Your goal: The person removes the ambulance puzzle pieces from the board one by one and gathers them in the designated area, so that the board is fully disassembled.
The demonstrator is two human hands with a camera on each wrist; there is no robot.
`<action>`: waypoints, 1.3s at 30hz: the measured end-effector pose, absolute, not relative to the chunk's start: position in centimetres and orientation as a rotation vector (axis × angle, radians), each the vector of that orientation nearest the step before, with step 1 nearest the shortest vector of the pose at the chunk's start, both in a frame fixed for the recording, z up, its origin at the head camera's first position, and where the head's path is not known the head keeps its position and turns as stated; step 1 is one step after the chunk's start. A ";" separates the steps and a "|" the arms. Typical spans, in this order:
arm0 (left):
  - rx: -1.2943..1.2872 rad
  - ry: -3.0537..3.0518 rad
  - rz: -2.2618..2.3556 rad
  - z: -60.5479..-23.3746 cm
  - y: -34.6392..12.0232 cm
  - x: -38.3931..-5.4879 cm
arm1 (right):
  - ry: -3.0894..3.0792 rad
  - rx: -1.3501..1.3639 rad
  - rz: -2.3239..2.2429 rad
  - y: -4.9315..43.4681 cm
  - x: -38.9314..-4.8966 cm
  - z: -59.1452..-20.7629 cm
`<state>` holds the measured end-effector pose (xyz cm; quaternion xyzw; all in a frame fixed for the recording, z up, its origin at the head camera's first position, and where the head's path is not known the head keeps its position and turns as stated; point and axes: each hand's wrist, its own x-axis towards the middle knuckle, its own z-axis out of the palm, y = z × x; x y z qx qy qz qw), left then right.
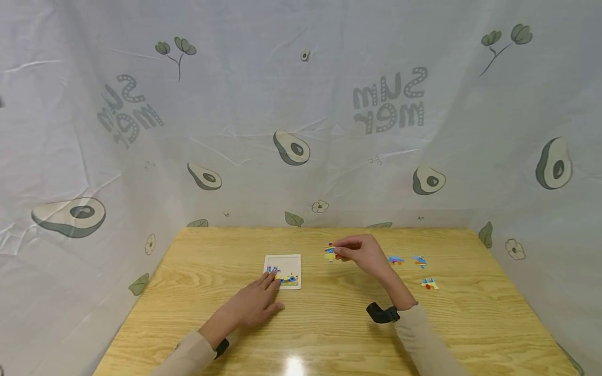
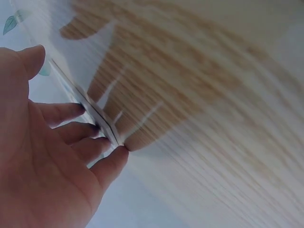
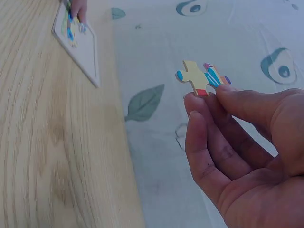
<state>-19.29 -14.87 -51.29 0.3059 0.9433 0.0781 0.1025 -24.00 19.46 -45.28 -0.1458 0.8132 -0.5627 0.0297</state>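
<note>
Around the back and both sides, a wrinkled pale curtain (image 1: 254,94), printed with green avocados (image 1: 284,143), leaves (image 1: 293,219) and mirrored lettering (image 1: 389,102). In front of it, a light wooden surface (image 1: 338,318) with a bright glare near the bottom of the head view. Reaching in over it from below, two beige sleeves (image 1: 425,334).

Then the left hand (image 1: 256,303), fingers almost straight and laid over the left edge of the tray, thumb spread away from them, curled round nothing. Farther right, the right hand (image 1: 364,253), raised above the surface, thumb and fingertips together on one piece. Under the left fingers, flat on the surface, a square white tray (image 1: 284,262), bare in its far part. Smaller still, black bands (image 1: 383,314) at the wrists.

Last, the puzzle pieces: some fitted pieces (image 1: 290,280) along the near part of the tray; a yellow, blue and red held piece (image 3: 196,78) in the air, right of the tray; three loose pieces (image 1: 420,261) beyond the right hand, two roughly level with each other, one nearer.
</note>
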 end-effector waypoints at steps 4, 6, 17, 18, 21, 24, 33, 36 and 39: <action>0.933 2.790 0.203 -51.4 -15.1 -19.2 | 2.540 -0.407 -1.737 21.8 -23.3 -45.3; 0.944 2.790 0.202 -51.4 -15.2 -19.1 | 2.552 -0.385 -1.735 22.9 -23.0 -45.4; 0.943 2.768 0.198 -51.9 -15.5 -19.1 | 2.599 -0.252 -1.615 28.1 -21.6 -46.9; 0.940 2.764 0.197 -52.0 -15.5 -19.1 | 2.600 -0.220 -1.606 28.5 -21.4 -47.2; 0.944 2.755 0.214 -52.2 -15.5 -19.0 | 2.606 -0.183 -1.573 29.8 -20.8 -47.9; 0.948 2.756 0.226 -52.2 -15.5 -19.0 | 2.589 -0.166 -1.579 31.0 -20.3 -48.5; 0.946 2.777 0.208 -51.9 -15.5 -19.3 | 2.661 -0.191 -1.475 33.3 -20.0 -49.1; 0.957 2.773 0.204 -51.9 -15.4 -19.4 | 2.688 -0.164 -1.432 33.7 -19.9 -49.3; 0.960 2.768 0.199 -51.9 -15.4 -19.4 | 2.698 -0.138 -1.406 33.9 -19.9 -49.5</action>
